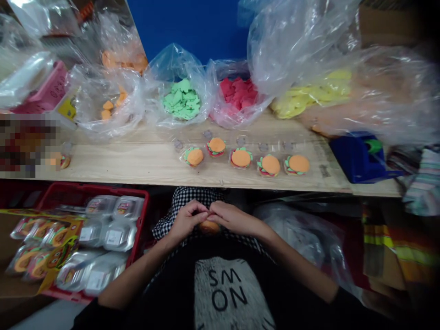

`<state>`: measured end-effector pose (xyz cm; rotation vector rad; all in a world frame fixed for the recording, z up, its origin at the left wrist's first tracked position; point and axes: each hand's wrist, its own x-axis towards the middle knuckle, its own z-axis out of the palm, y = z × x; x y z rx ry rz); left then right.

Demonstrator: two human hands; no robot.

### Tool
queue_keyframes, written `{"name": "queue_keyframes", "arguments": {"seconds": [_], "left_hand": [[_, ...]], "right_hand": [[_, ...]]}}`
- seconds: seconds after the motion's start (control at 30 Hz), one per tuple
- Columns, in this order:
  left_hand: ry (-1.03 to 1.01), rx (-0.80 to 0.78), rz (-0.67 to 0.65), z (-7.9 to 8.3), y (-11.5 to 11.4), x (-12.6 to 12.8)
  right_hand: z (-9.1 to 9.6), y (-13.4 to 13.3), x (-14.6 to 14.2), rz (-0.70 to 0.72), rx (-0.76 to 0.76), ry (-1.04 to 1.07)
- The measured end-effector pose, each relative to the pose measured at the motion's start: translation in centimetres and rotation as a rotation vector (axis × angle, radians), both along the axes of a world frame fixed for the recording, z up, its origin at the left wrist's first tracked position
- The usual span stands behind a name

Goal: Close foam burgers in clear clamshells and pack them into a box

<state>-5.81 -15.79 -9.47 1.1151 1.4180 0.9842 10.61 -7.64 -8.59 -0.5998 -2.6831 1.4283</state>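
Note:
Over my lap, my left hand (pixel 187 220) and my right hand (pixel 228 216) meet with fingers closed on a toy burger (pixel 209 227). Its orange bun shows below my fingertips; the upper part is hidden by them. On the wooden table (pixel 137 158) ahead stand several clear plastic boxes, each holding a toy burger with orange bun, green and red layers, such as the middle burger (pixel 241 158). Farther back are open plastic bags of green pieces (pixel 184 98), red pieces (pixel 239 93), yellow pieces (pixel 309 94) and orange pieces (pixel 108 110).
A red crate (pixel 146 215) with clear packs (pixel 118 234) stands at lower left, beside a printed carton (pixel 65 250) of packed burgers. A blue tape dispenser (pixel 354 160) sits at the table's right end. A pink basket (pixel 51 89) is at far left.

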Motion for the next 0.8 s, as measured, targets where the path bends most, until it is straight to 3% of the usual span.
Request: {"name": "queue_keyframes", "arguments": {"seconds": [0.23,0.43,0.5,0.6,0.7,0.8], "left_hand": [[-0.061,-0.054,0.103,-0.8,-0.9,0.6],[-0.171,-0.133,0.294,-1.1,-2.7,-0.6],[-0.053,-0.093,0.244,-0.6,-3.0,-1.5],[0.165,-0.014,0.039,0.9,-2.3,-2.7],[0.250,0.052,-0.168,2.2,-0.6,-3.4],[0.304,0.116,-0.279,2.5,0.9,-3.4]], "right_hand": [[-0.7,-0.4,-0.4,0.045,0.021,0.014],[-0.8,-0.2,-0.2,-0.139,-0.055,0.006],[-0.9,-0.3,-0.2,-0.155,-0.089,0.014],[-0.9,-0.5,-0.6,-0.142,-0.134,0.035],[-1.1,-0.6,-0.8,-0.123,-0.140,0.035],[-1.3,-0.5,-0.7,-0.133,-0.113,0.028]]}}
